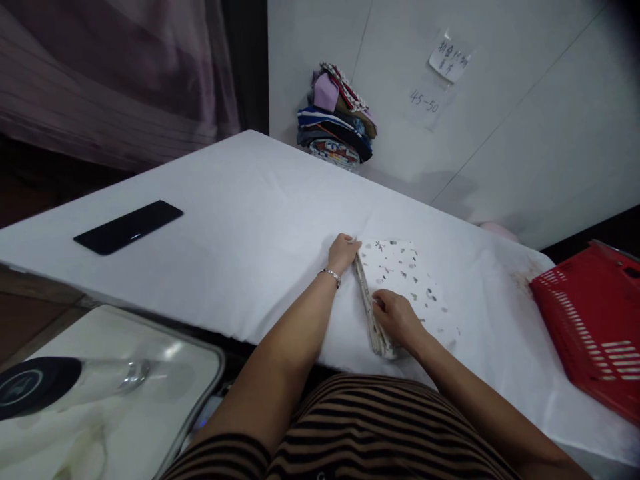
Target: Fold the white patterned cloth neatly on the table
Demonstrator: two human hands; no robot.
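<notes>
A folded white cloth with small dark prints (407, 280) lies on the white padded table (240, 220), near its front edge. My left hand (342, 252) pinches the cloth's far left corner, fingers closed; a thin bracelet sits on that wrist. My right hand (395, 317) rests on the cloth's folded left edge nearer me, fingers curled down over the layered edge.
A black phone (129, 227) lies at the table's left. A stack of folded clothes (336, 119) sits against the back wall under paper notes (449, 60). A red plastic basket (595, 320) stands at the right. A steam iron (55, 383) rests on a pad at lower left.
</notes>
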